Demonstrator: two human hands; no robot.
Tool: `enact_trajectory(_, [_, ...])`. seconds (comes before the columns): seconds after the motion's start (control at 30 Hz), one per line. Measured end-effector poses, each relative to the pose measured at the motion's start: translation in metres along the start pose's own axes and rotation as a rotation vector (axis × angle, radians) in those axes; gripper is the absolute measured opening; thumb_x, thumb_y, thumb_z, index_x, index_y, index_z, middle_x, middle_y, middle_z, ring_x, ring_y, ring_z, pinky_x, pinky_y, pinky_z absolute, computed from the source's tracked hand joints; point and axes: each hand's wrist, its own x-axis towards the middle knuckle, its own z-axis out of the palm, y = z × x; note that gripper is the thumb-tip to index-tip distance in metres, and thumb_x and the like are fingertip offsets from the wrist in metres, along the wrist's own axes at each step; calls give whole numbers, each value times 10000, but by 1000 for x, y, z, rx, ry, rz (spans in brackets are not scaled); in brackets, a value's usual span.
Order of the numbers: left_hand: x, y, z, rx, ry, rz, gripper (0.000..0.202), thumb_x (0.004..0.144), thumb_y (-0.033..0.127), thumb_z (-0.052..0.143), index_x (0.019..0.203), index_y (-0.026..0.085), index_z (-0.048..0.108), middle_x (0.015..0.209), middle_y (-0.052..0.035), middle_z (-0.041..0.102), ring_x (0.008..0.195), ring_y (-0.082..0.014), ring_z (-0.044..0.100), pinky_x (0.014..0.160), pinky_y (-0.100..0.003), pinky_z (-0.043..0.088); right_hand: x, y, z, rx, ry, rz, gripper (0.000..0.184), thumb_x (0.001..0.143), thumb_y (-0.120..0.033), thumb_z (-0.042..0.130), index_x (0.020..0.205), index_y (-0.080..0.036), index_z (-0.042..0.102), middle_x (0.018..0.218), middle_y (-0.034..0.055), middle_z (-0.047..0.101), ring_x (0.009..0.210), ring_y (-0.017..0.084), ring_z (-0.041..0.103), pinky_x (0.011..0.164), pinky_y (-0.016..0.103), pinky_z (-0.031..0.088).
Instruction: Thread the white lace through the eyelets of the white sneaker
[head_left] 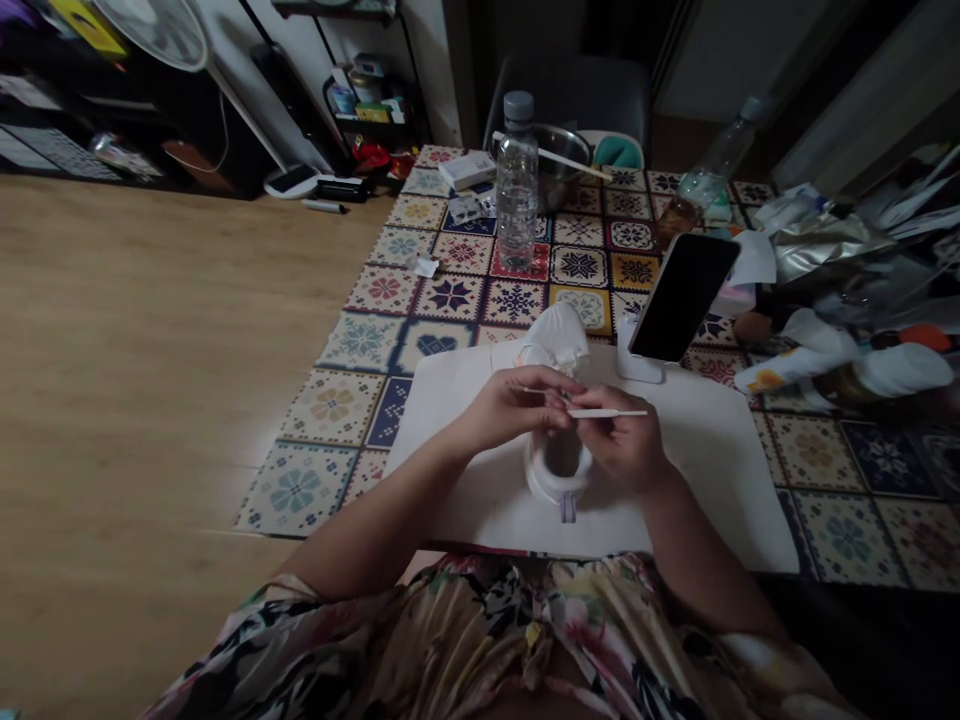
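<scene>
My right hand (624, 438) is closed around a thin white stick (609, 412) that narrows toward its right end. Fingertips of my left hand (525, 405) are pinched together and meet those of the right; whatever is between them is too small to make out. Below both hands stands a round white container (541, 482) with a dark inside and a small lilac clip (568, 508) on its near side. The hands partly hide it. Just beyond them lies a crumpled white bag-like thing (556, 338). All of this is over a white mat (705, 470).
A phone (684, 297) leans on a white stand (641, 362). Farther back are a clear bottle (517, 190), a metal pot (559, 160) with chopsticks (574, 164) and a tilted bottle (712, 160). White tubes (799, 365) and packaging crowd the right of the patterned tablecloth (315, 410).
</scene>
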Motion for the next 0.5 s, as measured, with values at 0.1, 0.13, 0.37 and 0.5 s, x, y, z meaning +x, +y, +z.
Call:
enact_trajectory(0.1, [1, -1, 1, 63, 102, 55, 385, 600, 430, 897, 722, 125, 696, 616, 1, 648, 518, -81, 551, 528, -222, 464, 1, -2, -1, -23, -18, 9, 89, 900, -248, 594, 854, -215, 662, 711, 4, 666, 566, 119, 556, 566, 255, 460])
enact_trajectory(0.13, [1, -1, 1, 96, 122, 78, 392, 601, 447, 892, 694, 124, 689, 627, -7, 653, 535, -85, 555, 543, -225, 471, 1, -3, -1, -16, -22, 19, 87, 903, -257, 596, 866, -212, 661, 711, 3, 662, 559, 117, 547, 557, 254, 453])
enact_trajectory(0.37, [2, 0, -2, 181, 66, 152, 384, 632, 453, 875, 673, 126, 679, 698, -36, 696, 666, -116, 638, 657, -237, 522, 2, 3, 6, 127, 144, 176, 207, 941, -299, 571, 771, -207, 644, 675, -1, 637, 614, 132, 589, 592, 249, 481])
enact_trajectory(0.5, [1, 0, 2, 227, 23, 157, 417, 664, 521, 833, 743, 126, 722, 756, -74, 731, 729, -158, 684, 741, -295, 568, -11, 4, -2, 191, 339, 308, 160, 834, -318, 725, 758, -223, 623, 685, -14, 629, 618, 145, 600, 591, 254, 508])
